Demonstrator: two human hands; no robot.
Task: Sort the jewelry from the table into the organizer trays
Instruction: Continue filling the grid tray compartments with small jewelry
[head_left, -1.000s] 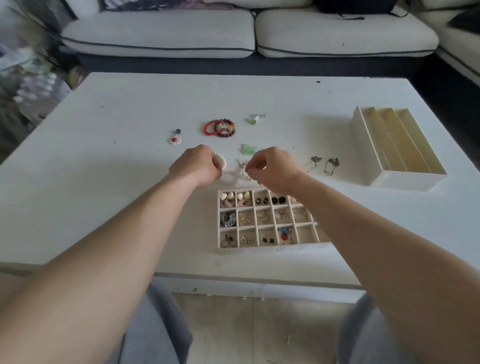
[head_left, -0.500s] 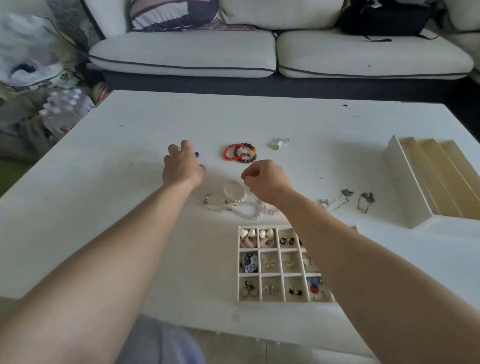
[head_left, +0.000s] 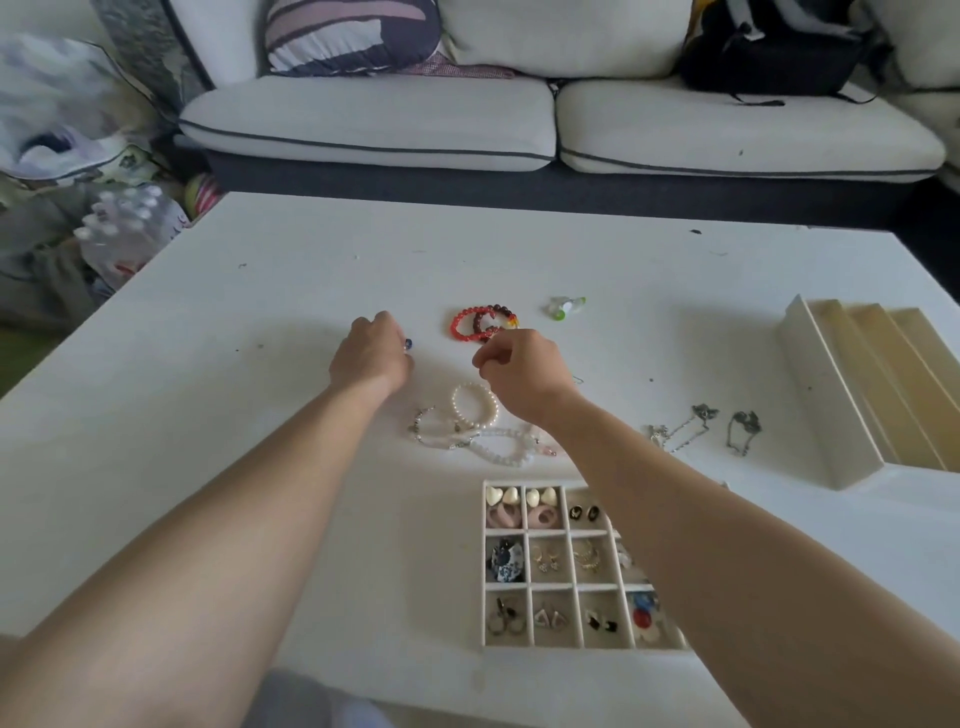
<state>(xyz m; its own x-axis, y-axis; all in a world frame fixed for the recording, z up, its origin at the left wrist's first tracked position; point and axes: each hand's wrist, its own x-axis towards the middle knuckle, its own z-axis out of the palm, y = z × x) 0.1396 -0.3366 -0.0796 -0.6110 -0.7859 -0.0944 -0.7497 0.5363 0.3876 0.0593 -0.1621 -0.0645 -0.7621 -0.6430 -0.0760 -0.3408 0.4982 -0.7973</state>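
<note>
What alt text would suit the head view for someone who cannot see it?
Two bare hands reach over a white table: the left hand curls over a small blue-beaded piece, the right hand curls near red bead bracelets. Nearer lie pearl bracelets and a grid tray of earrings; silver necklaces and a long-slot tray sit to the right.

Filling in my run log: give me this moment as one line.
left hand: at blue bead piece, grip unclear | right hand: curled near red bracelets, contents hidden | pearl bracelets: loose on table | grid tray: partly filled
</note>
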